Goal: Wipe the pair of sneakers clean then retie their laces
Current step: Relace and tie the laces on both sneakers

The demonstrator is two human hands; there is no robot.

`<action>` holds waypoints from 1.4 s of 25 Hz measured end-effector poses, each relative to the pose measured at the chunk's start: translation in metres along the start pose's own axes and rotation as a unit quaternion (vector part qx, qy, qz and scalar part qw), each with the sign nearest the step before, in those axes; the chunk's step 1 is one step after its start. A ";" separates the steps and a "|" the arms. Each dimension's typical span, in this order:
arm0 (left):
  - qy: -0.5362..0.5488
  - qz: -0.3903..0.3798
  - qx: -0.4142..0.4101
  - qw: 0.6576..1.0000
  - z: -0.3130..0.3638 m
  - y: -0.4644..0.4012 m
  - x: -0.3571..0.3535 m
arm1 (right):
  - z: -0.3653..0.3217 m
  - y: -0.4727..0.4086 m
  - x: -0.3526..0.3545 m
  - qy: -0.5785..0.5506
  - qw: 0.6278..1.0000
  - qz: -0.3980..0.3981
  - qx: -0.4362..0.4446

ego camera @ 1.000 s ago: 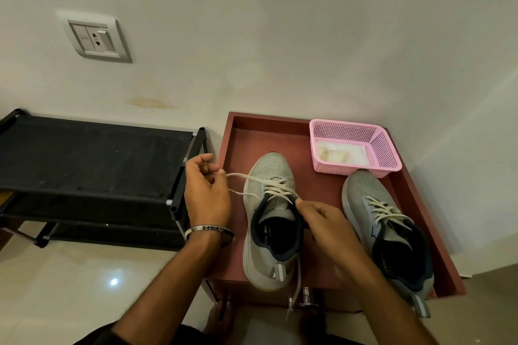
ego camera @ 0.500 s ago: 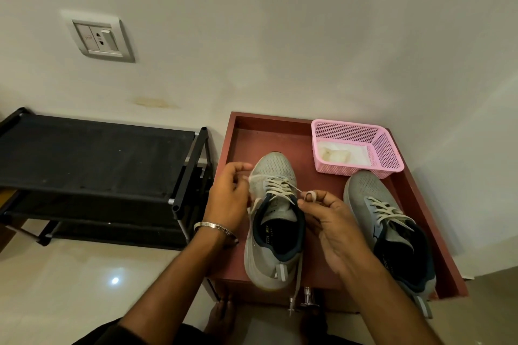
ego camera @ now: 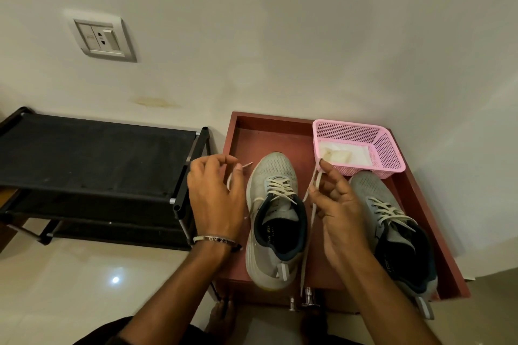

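Two grey sneakers with dark collars and cream laces stand toes to the wall on a reddish-brown cabinet top (ego camera: 244, 134). The left sneaker (ego camera: 276, 168) sits between my hands with its laces untied. My left hand (ego camera: 214, 196), beside its left flank, pinches one lace end whose tip (ego camera: 248, 165) pokes out. My right hand (ego camera: 336, 204) holds the other lace (ego camera: 312, 185) as a loop on the shoe's right side; its tail hangs down past the heel. The right sneaker (ego camera: 367, 190) stands partly behind my right hand, laces untied.
A pink plastic basket (ego camera: 389, 154) with a white cloth (ego camera: 340, 155) inside sits at the back right of the cabinet top, by the right sneaker's toe. A black shoe rack (ego camera: 92, 154) stands to the left. A wall socket (ego camera: 102, 39) is above it. Cabinet knobs (ego camera: 308, 295) protrude below.
My hands have drawn apart from over the left sneaker's tongue, each pulling a lace end outward; the right hand rose toward the basket and the left moved off the shoe's side.
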State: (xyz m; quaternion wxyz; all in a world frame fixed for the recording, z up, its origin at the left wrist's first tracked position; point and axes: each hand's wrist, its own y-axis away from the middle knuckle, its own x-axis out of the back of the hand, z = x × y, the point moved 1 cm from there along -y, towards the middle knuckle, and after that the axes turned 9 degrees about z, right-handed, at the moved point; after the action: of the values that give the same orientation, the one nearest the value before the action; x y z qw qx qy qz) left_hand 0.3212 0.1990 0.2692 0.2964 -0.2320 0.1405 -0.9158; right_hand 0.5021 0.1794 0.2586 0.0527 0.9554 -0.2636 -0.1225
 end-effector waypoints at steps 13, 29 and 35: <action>-0.025 -0.300 0.133 0.944 -0.013 0.019 -0.009 | 0.006 0.005 0.002 0.365 0.924 -0.014 0.112; 0.093 -0.288 -0.091 0.949 0.006 0.036 -0.029 | -0.004 0.023 -0.018 0.345 0.848 -0.224 0.334; 0.150 -0.260 0.054 0.953 0.005 0.023 -0.033 | -0.007 0.002 0.003 0.373 0.857 -0.114 0.338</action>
State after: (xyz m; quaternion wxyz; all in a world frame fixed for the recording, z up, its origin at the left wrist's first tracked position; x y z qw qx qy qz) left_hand 0.3580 0.2001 0.2531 0.0361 -0.1044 0.0684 -0.9915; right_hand 0.5055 0.1762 0.2652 -0.1936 0.9118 -0.1387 0.3345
